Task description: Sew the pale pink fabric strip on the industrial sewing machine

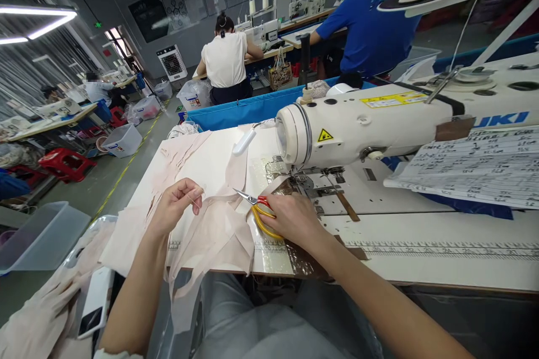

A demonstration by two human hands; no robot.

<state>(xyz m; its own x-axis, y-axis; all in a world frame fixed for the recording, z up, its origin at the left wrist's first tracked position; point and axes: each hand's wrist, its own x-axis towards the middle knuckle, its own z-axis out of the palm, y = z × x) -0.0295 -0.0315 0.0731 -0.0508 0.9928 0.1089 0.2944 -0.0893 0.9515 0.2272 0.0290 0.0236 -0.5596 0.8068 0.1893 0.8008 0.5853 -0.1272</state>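
Curls fingers of right hand (295, 216) around scissors (252, 199) aimed to ten o'clock above pale fabric (223, 238); at their nine o'clock, pinches indistinct thread (194, 201) in left hand (179, 202).

We see scissors (253, 200) in silver with handles of 2 colours, red and yellow, and plain pale-pink fabric (223, 235). Our tabletop (202, 157) is white, with black ruler marks (404, 249). The sewing machine (379, 118) is off-white, with blue lettering (503, 119) and 1 yellow-and-black triangle (325, 135). Beyond, we see a blue shirt (374, 33) and a white top (225, 59).
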